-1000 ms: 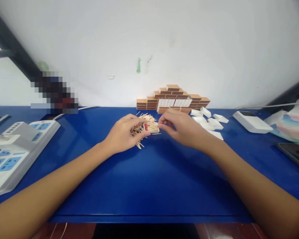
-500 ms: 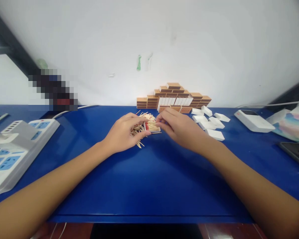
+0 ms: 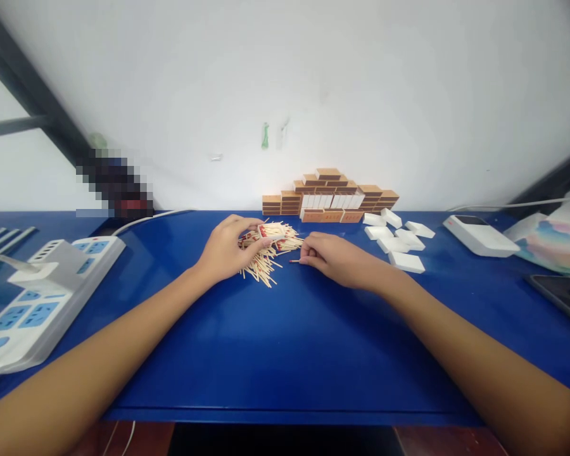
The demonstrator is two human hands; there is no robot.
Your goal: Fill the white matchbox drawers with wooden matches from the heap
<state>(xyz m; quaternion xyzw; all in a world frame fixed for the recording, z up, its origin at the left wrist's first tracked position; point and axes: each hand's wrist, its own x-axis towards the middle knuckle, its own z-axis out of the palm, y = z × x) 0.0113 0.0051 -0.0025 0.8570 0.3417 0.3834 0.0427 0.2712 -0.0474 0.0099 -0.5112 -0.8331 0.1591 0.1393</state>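
Here the left hand point(image 3: 225, 248) pinches a small tray of matches point(image 3: 270, 230) between thumb and fingers, holding it just above the pile of loose matches point(image 3: 263, 261) on the blue worktop point(image 3: 285, 342). The tray's long axis runs left to right. The right hand point(image 3: 335, 258), fingers pressed together, pinches 1 match point(image 3: 294, 260) lying flat, red head pointing left toward the pile.
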